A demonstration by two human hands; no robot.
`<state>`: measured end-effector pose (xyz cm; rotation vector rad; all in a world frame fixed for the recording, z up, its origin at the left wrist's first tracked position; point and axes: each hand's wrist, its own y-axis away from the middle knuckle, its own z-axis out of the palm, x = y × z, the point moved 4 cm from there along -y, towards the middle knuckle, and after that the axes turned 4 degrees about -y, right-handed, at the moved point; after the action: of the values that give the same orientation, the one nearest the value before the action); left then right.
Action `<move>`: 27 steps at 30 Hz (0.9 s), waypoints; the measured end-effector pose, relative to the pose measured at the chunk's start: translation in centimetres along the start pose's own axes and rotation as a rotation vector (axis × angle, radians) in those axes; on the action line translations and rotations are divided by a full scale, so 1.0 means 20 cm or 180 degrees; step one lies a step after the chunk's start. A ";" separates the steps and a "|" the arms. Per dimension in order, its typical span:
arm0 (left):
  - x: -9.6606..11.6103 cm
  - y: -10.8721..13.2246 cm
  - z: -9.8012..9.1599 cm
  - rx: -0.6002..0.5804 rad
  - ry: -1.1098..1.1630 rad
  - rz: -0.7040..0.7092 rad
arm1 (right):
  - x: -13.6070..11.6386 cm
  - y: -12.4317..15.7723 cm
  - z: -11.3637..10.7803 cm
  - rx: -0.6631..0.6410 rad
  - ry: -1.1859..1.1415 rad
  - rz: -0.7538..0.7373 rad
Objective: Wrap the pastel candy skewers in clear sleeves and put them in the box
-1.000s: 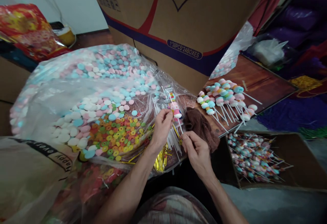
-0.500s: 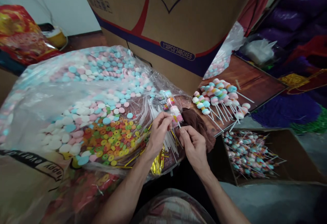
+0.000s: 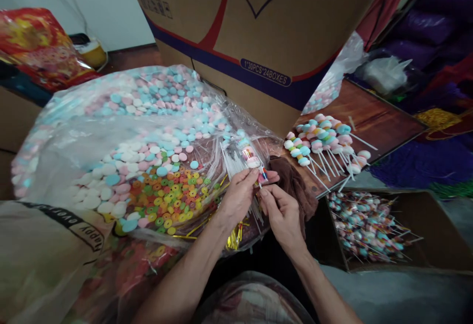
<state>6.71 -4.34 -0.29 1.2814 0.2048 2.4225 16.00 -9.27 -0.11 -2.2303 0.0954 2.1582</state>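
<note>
One marshmallow skewer in a clear wrapper is held between both hands over the near edge of the tabletop, tilted with its sweets pointing away from the person. The left hand pinches the wrapper's lower end between thumb and forefinger, other fingertips extending behind it; the grip appears chosen to gather the film around the stick. The right hand has thumb and forefinger pressed together on the stick just below, presumably to steady it. Whether a tie is in either pinch cannot be determined.

Loose white sticks lie just beyond and beneath the hands, and gold ties lie just beside the left wrist, both apparently placed for short reaches. A brown cloth lies beside the right hand; its purpose is unclear. To the left, ring-shaped sweets and loose marshmallows share a spread plastic bag, which seems to keep them off the wood.

To the right, bare skewers are piled with most sticks toward the person, plausibly for easy pickup. Below them, an open box contains many finished-looking skewers.
</note>
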 end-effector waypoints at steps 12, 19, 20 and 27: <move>0.16 0.13 -0.03 -0.0186 -0.0409 0.0514 | -0.12 -0.09 0.13 -0.0097 -0.1297 0.0560; 0.30 0.21 -0.12 -0.0165 0.0367 0.0608 | -0.08 -0.05 0.16 -0.1242 -0.0245 0.0491; 0.33 0.21 -0.15 0.0051 0.0420 0.0769 | -0.06 -0.05 0.13 -0.1148 0.0291 0.0230; 0.40 0.17 -0.31 0.1049 -0.0005 0.1191 | -0.06 -0.12 0.12 -0.0737 0.2604 -0.1215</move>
<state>-3.39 -3.92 3.28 1.5825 0.4107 2.7879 13.75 -6.63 0.89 -2.8087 -0.5326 1.0272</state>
